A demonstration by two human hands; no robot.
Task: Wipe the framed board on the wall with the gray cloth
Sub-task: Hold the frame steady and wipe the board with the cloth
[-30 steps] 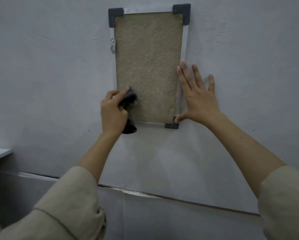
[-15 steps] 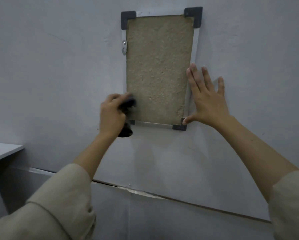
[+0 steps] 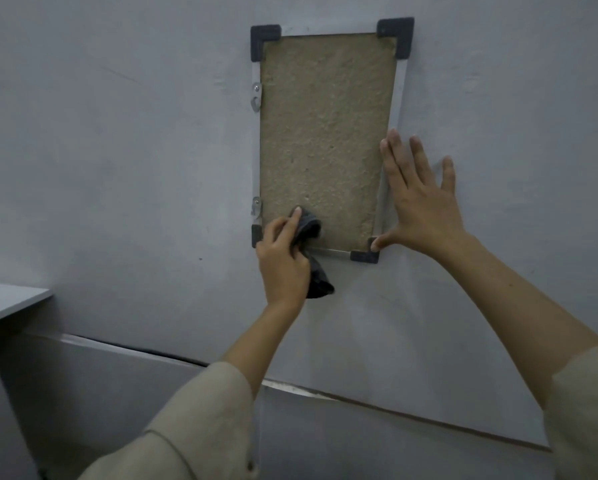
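Observation:
A tall framed board [image 3: 325, 133] hangs on the grey wall, its tan rough face edged by a silver frame with dark corner caps. My left hand [image 3: 282, 261] grips the gray cloth [image 3: 311, 237] and presses its bunched top against the board's lower left corner; the cloth's tail hangs below the frame. My right hand [image 3: 418, 202] lies flat with straight fingers over the frame's right edge and the wall, its thumb touching the lower right corner cap.
A grey shelf or tabletop edge [image 3: 10, 299] juts in at the left. A seam [image 3: 325, 393] runs across the wall panels below the board. Two small metal hangers [image 3: 256, 98] sit on the frame's left side.
My left hand with the cloth has slid from the left frame edge onto the board's lower left corner. The view has shifted, so the board sits further right. My right hand has stayed flat.

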